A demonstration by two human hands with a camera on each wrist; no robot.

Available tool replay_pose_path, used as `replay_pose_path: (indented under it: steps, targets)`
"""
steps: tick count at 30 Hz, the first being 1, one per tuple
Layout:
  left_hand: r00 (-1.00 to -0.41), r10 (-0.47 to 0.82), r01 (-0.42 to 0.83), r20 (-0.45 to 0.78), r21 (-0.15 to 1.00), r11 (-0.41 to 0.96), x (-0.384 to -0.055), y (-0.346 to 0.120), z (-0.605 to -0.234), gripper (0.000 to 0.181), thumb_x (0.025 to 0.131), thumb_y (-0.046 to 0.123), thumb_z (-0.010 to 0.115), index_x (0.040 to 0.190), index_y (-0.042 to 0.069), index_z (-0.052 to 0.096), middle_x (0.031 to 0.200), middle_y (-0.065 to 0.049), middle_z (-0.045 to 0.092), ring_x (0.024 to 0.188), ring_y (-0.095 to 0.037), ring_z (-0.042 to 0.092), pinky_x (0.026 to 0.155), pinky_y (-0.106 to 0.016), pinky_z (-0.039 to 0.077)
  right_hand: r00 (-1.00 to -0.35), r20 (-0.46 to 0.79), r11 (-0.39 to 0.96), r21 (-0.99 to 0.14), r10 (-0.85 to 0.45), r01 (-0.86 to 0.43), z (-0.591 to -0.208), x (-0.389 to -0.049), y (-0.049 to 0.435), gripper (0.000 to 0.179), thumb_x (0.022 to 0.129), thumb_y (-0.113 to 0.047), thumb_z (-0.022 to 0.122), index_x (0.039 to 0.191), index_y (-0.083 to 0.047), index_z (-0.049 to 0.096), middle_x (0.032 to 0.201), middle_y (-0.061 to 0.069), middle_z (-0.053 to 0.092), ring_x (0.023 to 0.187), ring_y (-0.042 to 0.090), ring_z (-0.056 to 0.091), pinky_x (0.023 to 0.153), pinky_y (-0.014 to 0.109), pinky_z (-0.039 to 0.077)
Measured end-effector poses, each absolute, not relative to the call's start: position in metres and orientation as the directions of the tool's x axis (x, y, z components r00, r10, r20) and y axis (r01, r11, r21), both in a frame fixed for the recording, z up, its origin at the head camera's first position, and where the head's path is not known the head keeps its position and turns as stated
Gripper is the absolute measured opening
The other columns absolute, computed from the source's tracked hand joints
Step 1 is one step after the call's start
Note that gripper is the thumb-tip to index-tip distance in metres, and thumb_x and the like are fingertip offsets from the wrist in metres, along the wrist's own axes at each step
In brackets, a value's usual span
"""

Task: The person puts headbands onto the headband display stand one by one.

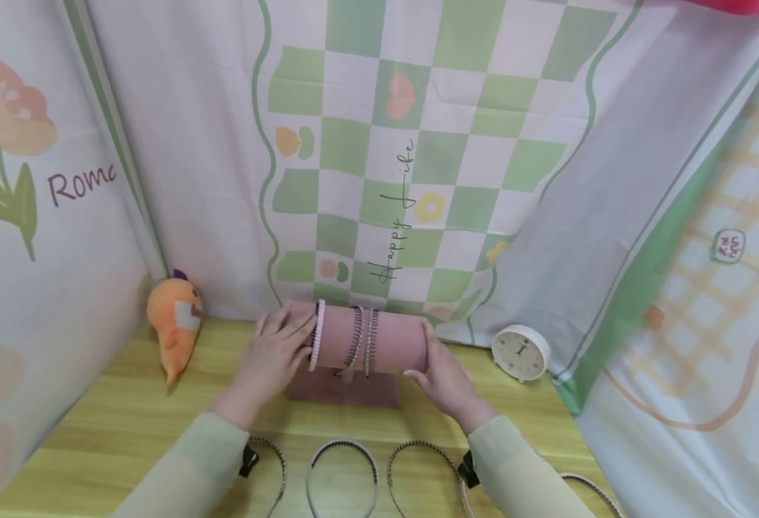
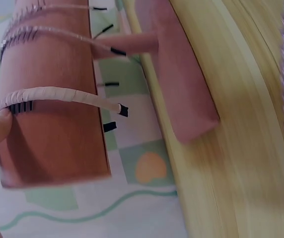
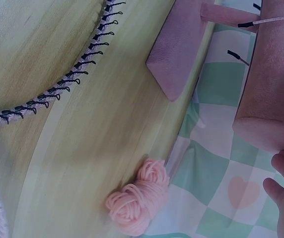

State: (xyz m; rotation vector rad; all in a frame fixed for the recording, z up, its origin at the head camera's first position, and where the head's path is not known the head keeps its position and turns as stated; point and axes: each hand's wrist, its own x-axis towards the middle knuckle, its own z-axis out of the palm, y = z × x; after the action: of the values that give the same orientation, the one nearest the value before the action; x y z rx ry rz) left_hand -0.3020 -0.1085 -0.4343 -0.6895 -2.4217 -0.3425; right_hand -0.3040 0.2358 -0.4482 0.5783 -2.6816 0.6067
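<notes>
A pink padded headband stand (image 1: 401, 342) stands on the table, its roll lying sideways on a post and flat base (image 1: 343, 388). Toward its left end sits a white wrapped headband (image 2: 52, 93) with comb teeth. Two thin toothed headbands, one of them (image 1: 371, 342) near the middle, circle the roll. My left hand (image 1: 275, 352) lies over the roll's left end, a fingertip (image 2: 2, 126) pressing right beside the white headband. At the opposite end, my right hand (image 1: 447, 378) holds the roll, thumb in front and fingers along its end face.
Several headbands, including a round one (image 1: 342, 442), lie along the near side of the table. An orange plush toy (image 1: 175, 324) is at the left and a white clock (image 1: 521, 352) at the right. Pink yarn (image 3: 139, 198) lies near the back edge, before a checkered curtain (image 1: 392, 165).
</notes>
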Motion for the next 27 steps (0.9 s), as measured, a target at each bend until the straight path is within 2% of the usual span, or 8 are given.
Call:
replay_pose_path:
  steps: [8,11,15,23,27]
  targets:
    - [-0.622,0.415,0.594,0.664,0.055,0.803,-0.308,-0.085,-0.436,0.055,0.089,0.028,0.073,0.139,0.012,0.057,0.145,-0.003,0.051,0.141,-0.036,0.032,0.113,-0.061,0.019,-0.863,0.396,0.832,-0.323,-0.313,-0.451,-0.447,-0.303,0.237,0.110,0.086,-0.031,0.077,0.159,-0.014,-0.003,0.146,0.031,0.039,0.131,0.043,0.044,0.111,0.051,0.033]
    - [-0.609,0.421,0.608,0.672,0.054,0.792,-0.310,-0.079,-0.436,0.053,0.089,0.027,0.074,0.138,0.011,0.059,0.144,-0.003,0.053,0.139,-0.037,0.034,0.114,-0.061,0.018,-0.863,0.393,0.830,-0.326,-0.316,-0.452,-0.447,-0.304,0.236,0.109,0.087,-0.031,0.077,0.159,-0.014,-0.003,0.146,0.032,0.039,0.131,0.043,0.044,0.111,0.050,0.033]
    - [-0.635,0.418,0.600,0.650,0.073,0.797,-0.310,-0.071,-0.434,0.052,0.091,0.029,0.071,0.139,0.013,0.058,0.145,-0.002,0.052,0.140,-0.036,0.033,0.115,-0.059,0.014,-0.865,0.390,0.830,-0.327,-0.316,-0.451,-0.448,-0.304,0.236,0.110,0.087,-0.032,0.077,0.159,-0.015,-0.004,0.145,0.032,0.040,0.131,0.043,0.044,0.111,0.050,0.032]
    - [-0.704,0.402,0.560,0.585,0.110,0.821,-0.309,-0.063,-0.429,0.053,0.095,0.033,0.067,0.144,0.018,0.053,0.147,0.000,0.049,0.139,-0.032,0.035,0.110,-0.057,0.025,-0.862,0.398,0.833,-0.320,-0.314,-0.451,-0.446,-0.304,0.236,0.111,0.086,-0.030,0.078,0.159,-0.015,-0.004,0.143,0.033,0.042,0.129,0.043,0.046,0.110,0.051,0.034]
    - [-0.722,0.369,0.551,0.585,0.163,0.818,-0.302,-0.068,-0.424,0.050,0.096,0.028,0.065,0.143,0.015,0.054,0.148,-0.004,0.049,0.136,-0.032,0.037,0.108,-0.059,0.027,-0.863,0.396,0.831,-0.323,-0.315,-0.452,-0.447,-0.303,0.237,0.112,0.085,-0.029,0.079,0.159,-0.015,-0.004,0.143,0.032,0.042,0.128,0.043,0.046,0.110,0.051,0.034]
